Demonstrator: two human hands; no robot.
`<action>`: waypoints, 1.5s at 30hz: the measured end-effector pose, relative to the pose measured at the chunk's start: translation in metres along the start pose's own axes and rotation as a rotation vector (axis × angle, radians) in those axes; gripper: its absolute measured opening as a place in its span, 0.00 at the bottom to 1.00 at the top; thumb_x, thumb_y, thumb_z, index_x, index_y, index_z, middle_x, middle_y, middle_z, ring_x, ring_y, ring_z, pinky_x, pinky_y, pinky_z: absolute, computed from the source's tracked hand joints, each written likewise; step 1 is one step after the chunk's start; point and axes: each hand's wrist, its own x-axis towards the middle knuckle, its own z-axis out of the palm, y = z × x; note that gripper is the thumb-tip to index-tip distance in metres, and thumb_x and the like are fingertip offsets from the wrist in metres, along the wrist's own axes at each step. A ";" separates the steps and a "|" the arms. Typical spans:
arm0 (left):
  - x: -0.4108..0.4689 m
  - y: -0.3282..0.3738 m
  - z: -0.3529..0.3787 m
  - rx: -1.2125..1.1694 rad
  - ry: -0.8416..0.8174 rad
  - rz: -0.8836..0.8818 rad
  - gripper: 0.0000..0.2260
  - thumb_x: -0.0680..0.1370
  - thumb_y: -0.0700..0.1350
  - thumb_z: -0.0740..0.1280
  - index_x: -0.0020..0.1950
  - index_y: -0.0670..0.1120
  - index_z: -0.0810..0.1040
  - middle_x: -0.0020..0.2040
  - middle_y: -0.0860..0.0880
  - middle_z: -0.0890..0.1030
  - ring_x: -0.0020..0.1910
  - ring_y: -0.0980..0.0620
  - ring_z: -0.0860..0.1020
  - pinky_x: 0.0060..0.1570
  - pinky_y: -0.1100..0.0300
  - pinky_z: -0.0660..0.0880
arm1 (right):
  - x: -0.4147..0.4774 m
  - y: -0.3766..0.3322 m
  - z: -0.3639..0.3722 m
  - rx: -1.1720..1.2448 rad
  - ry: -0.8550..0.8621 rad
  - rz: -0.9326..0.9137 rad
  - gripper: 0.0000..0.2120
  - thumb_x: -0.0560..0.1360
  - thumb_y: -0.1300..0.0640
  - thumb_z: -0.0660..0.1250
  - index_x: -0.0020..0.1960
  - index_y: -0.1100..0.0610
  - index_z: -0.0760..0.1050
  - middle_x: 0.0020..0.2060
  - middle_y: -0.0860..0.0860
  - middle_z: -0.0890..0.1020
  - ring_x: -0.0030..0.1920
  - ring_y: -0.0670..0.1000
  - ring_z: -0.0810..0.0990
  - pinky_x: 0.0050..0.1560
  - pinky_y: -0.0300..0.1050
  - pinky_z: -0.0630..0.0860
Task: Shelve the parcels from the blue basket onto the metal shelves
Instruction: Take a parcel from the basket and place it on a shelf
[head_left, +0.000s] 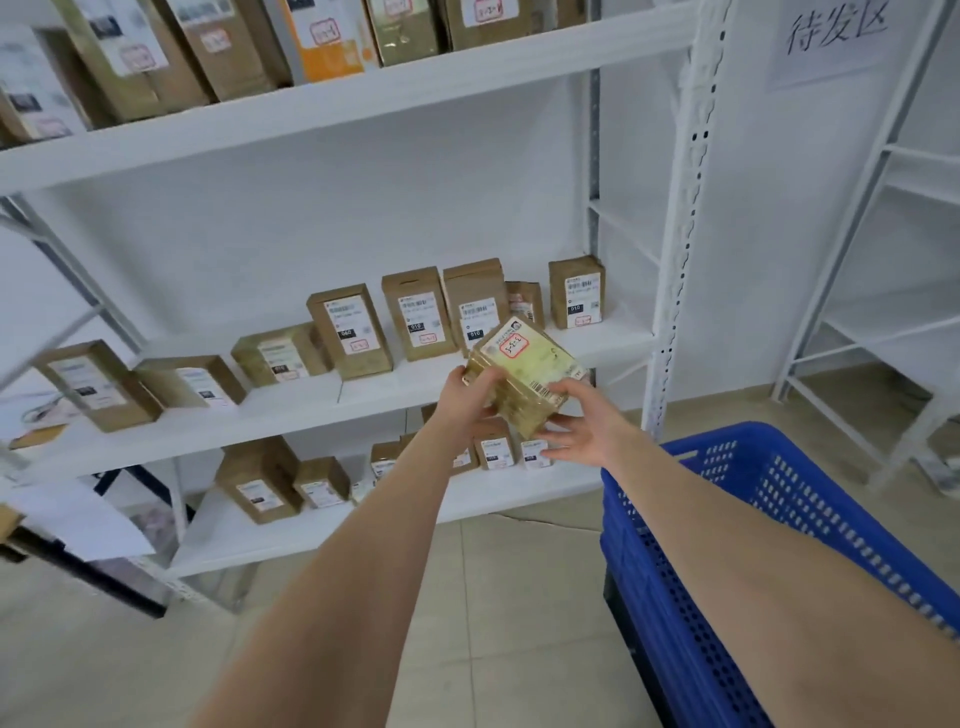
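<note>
Hands: 2 – left hand (470, 387), right hand (582, 421). Held parcel (524, 374): 1. Blue basket (727, 493): 1. Metal shelf units (675, 260): 2. Middle shelf (415, 384): 8 parcels (350, 330). Lower shelf (260, 540): at least 5, some hidden behind arms. Top shelf (311, 104): about 6 – cut by frame edge. Paper sign (831, 36): 1.

Glossy taped cardboard parcel (522, 376)

Bright, even light; soft, edge-warped.
</note>
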 end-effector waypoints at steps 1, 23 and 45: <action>0.000 -0.001 -0.008 0.012 -0.006 -0.003 0.30 0.74 0.50 0.70 0.73 0.44 0.63 0.62 0.44 0.75 0.57 0.41 0.78 0.57 0.44 0.77 | -0.001 0.001 0.005 0.020 -0.008 -0.008 0.09 0.75 0.60 0.66 0.53 0.52 0.70 0.55 0.60 0.77 0.57 0.64 0.77 0.63 0.66 0.69; -0.005 -0.017 -0.110 -0.125 0.077 -0.073 0.21 0.73 0.48 0.72 0.62 0.39 0.73 0.48 0.44 0.81 0.44 0.48 0.80 0.51 0.49 0.79 | 0.013 0.049 0.104 -0.002 -0.137 0.079 0.12 0.74 0.62 0.71 0.56 0.57 0.73 0.58 0.63 0.76 0.57 0.64 0.79 0.53 0.56 0.80; 0.025 -0.019 -0.163 0.113 0.145 -0.101 0.16 0.76 0.28 0.64 0.64 0.34 0.74 0.56 0.38 0.80 0.53 0.38 0.81 0.51 0.43 0.79 | 0.070 0.060 0.141 -0.465 -0.034 0.020 0.12 0.74 0.70 0.67 0.56 0.60 0.75 0.57 0.55 0.81 0.58 0.54 0.80 0.54 0.47 0.79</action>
